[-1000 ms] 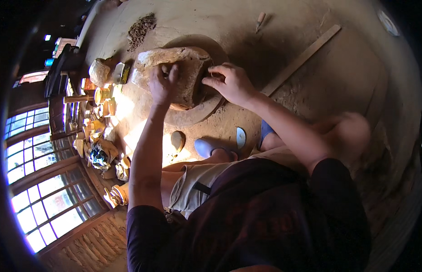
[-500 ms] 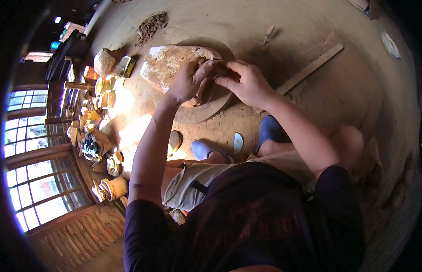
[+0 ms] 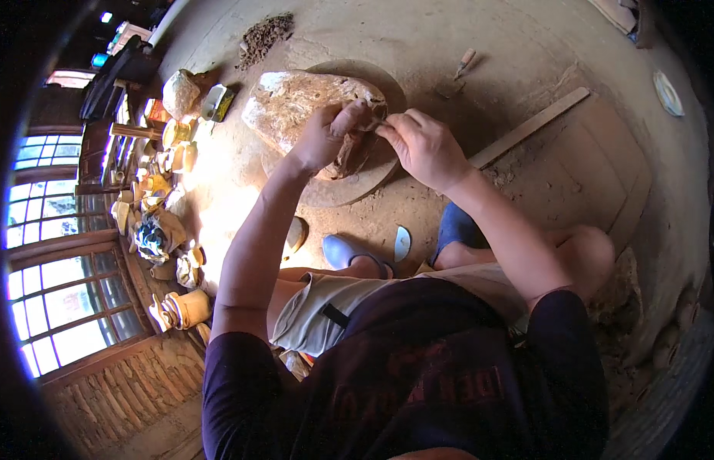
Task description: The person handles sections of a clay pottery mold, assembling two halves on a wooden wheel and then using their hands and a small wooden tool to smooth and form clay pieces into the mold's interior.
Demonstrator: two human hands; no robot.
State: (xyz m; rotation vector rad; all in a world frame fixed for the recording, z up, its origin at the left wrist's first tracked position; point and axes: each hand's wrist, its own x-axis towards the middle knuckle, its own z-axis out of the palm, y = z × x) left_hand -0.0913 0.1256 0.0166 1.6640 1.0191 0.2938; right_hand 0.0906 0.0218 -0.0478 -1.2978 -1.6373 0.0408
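A large, rough lump (image 3: 284,111), whitish at its left end and brown elsewhere, rests on a round flat disc (image 3: 326,193) on the floor. I cannot tell whether it is stone, clay or wood. My left hand (image 3: 332,136) is at the lump's right end, its fingers curled and partly hidden. Close beside it, my right hand (image 3: 427,147) is closed in a pinch, thumb against fingers. Something thin and small seems to lie between the two hands' fingertips, but its kind cannot be made out.
Right of the disc lie a long wooden strip (image 3: 533,126) and a small wooden-handled tool (image 3: 465,63). Brown crumbs (image 3: 265,38) are heaped beyond the lump. Pots and bundles, including a tan pot (image 3: 190,308), line the window side. A pale blue half-round piece (image 3: 402,244) lies between my shoes.
My right hand has shifted slightly right, opening a small gap from the left hand. My left hand stays at the lump's end. The whole view has shifted a little.
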